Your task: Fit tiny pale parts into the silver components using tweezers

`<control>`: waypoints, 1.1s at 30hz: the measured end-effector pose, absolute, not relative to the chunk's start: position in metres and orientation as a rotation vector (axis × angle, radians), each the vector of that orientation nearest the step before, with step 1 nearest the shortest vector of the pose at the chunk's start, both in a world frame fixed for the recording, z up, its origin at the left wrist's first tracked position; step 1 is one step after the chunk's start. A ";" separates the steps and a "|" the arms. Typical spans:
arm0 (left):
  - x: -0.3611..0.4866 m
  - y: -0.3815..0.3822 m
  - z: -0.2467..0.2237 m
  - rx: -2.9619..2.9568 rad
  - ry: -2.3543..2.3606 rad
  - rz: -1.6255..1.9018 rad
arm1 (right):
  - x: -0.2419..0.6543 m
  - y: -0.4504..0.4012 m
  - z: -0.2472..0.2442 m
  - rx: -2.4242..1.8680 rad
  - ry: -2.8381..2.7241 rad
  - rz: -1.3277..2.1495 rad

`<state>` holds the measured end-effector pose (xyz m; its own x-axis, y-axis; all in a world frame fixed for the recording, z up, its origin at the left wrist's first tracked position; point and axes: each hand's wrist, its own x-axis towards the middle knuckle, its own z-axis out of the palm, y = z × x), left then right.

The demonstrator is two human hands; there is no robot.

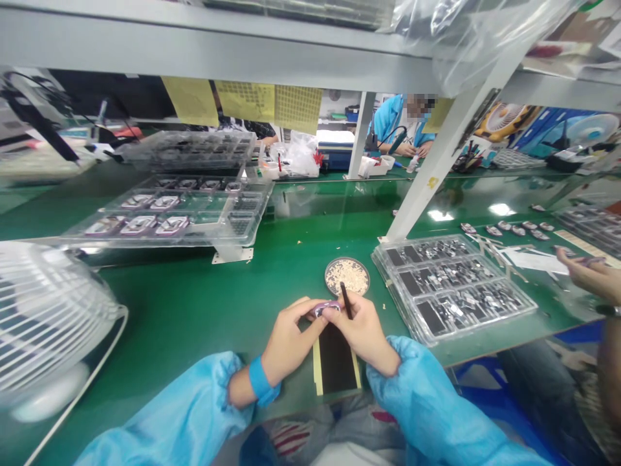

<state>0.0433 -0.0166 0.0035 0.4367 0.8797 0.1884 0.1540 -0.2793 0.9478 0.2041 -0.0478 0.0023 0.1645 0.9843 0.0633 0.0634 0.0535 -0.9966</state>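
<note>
My left hand [290, 336] pinches a small purple-rimmed case [327, 309] between thumb and fingers. On the other side of the case, my right hand [363, 327] presses it with the thumb. A slim black tool [345, 299] also sticks up from the right hand; its lower end is hidden, so its kind is unclear. Beneath the hands lies a black pad [338, 366] with yellow tape along its edges. Just beyond them sits a round dish [326, 279] filled with small pale bits.
To the right, stacked clear trays [427, 333] hold black screens and small parts. At left stand a white fan [53, 323] and a raised clear tray [213, 233] with purple-rimmed cases. A co-worker's hand [589, 272] reaches in from the right. A slanted metal post [427, 175] rises behind.
</note>
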 end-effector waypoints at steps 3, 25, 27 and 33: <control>0.044 -0.018 0.006 1.755 0.936 0.994 | 0.200 -0.048 0.001 -1.265 -1.117 1.010; 0.038 -0.004 0.003 2.124 0.939 0.854 | 0.236 -0.044 0.008 -1.199 -1.921 0.438; 0.037 -0.004 0.003 2.126 0.953 0.845 | 0.235 -0.044 0.009 -1.218 -1.931 0.429; 0.035 -0.001 0.001 2.126 0.981 0.837 | 0.233 -0.038 0.007 -1.246 -1.956 0.420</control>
